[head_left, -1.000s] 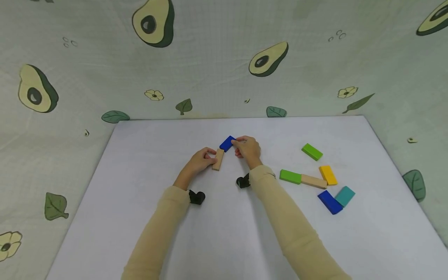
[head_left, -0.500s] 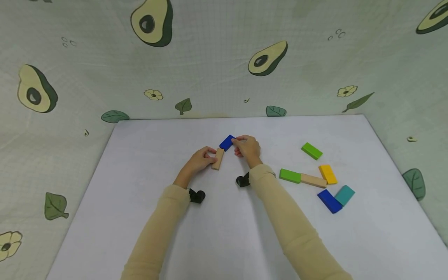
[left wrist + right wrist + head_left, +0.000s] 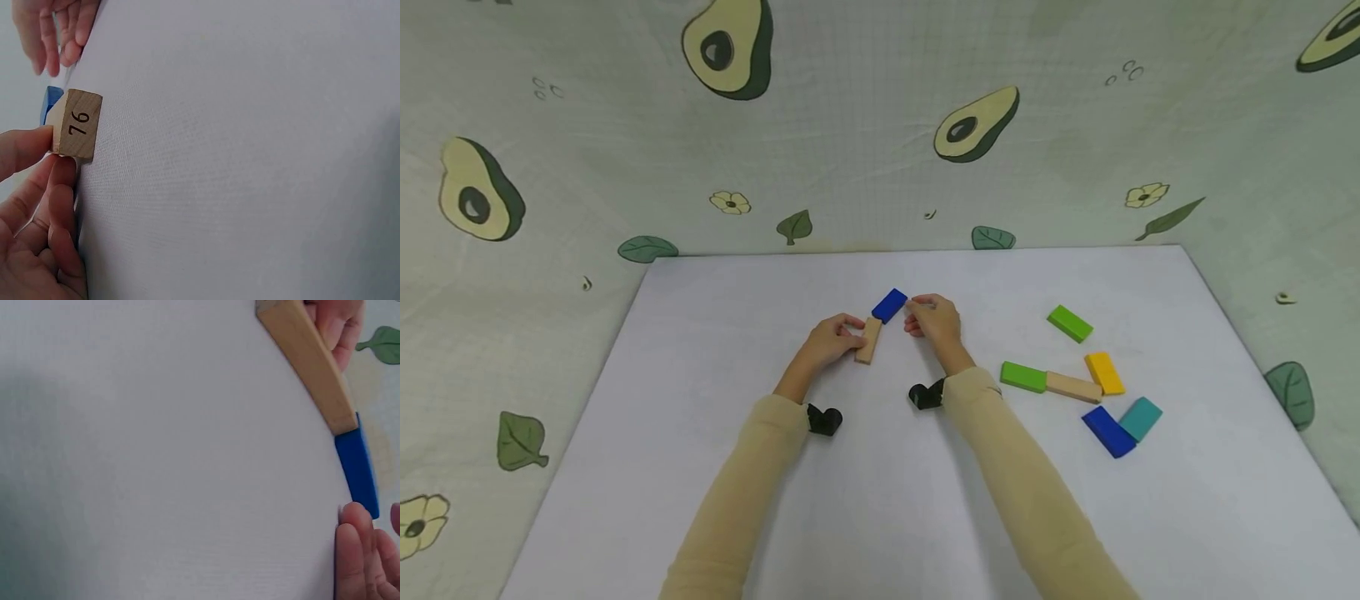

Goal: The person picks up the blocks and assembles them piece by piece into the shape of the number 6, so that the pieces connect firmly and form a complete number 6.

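A plain wooden block (image 3: pixel 868 340) lies on the white tabletop, and its near end bears the number 76 in the left wrist view. My left hand (image 3: pixel 827 343) holds this block at its left side, thumb over its edge and index finger beside it. Against the block's far end sits a blue block (image 3: pixel 890 306), set at an angle to it. Just right of the blue block is my right hand (image 3: pixel 936 321). In the right wrist view its fingertips (image 3: pixel 356 514) are at the blue block's end, with the thumb apart from it.
To the right lie a green block (image 3: pixel 1070 323), another green block (image 3: pixel 1022 377) end to end with a wooden block (image 3: pixel 1073 387), a yellow block (image 3: pixel 1104 373), a blue block (image 3: pixel 1108 432) and a teal block (image 3: pixel 1140 419). An avocado-print cloth (image 3: pixel 850 150) hangs behind.
My right hand has let go of the blue block and drawn slightly right and toward me. The left hand and the two blocks by it stay in place.
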`<state>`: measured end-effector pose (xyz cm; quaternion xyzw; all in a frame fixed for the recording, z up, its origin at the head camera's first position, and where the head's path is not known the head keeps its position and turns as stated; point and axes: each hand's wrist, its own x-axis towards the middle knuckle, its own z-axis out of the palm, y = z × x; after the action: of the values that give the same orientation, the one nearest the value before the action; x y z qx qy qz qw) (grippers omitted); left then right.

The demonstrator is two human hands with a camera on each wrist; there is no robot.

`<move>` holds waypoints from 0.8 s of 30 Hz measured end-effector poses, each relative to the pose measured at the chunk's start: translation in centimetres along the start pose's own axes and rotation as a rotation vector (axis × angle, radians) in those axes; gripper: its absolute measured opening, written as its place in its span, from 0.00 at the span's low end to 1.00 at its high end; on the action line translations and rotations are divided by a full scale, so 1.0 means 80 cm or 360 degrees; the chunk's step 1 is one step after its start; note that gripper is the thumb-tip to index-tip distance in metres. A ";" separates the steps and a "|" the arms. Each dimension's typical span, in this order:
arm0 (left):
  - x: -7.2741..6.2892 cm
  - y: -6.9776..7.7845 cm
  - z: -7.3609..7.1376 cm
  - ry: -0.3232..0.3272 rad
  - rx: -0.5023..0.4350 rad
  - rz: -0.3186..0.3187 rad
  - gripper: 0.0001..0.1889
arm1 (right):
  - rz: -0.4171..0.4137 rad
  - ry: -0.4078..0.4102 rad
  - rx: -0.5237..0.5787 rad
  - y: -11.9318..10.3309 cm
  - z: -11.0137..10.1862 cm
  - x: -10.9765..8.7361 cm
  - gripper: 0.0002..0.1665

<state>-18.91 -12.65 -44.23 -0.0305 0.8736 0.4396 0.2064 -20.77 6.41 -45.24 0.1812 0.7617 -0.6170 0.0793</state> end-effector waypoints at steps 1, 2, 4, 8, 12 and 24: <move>0.000 0.000 0.000 -0.0002 -0.0011 -0.0003 0.18 | 0.0018 -0.0028 0.0040 0.000 -0.002 -0.003 0.18; 0.001 -0.001 0.001 -0.0005 -0.0015 -0.0005 0.18 | 0.0043 -0.0063 0.0073 -0.001 -0.005 -0.006 0.19; 0.002 -0.001 0.002 -0.0005 -0.0029 -0.0012 0.18 | 0.0085 -0.0154 0.0104 -0.003 -0.011 -0.012 0.20; 0.004 -0.003 0.003 0.0013 -0.0061 -0.0010 0.18 | 0.0093 -0.0286 0.0112 -0.005 -0.021 -0.028 0.21; 0.002 -0.004 0.002 0.0013 -0.0061 -0.0014 0.18 | 0.0053 -0.0328 0.0213 0.001 -0.033 -0.050 0.22; 0.003 -0.001 -0.002 -0.0008 -0.0034 -0.0047 0.18 | -0.0212 -0.0233 0.0092 0.007 -0.092 -0.112 0.24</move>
<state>-19.18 -12.77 -44.34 -0.0444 0.8678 0.4458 0.2148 -11.56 12.00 -40.99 0.0869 0.7461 -0.6542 0.0882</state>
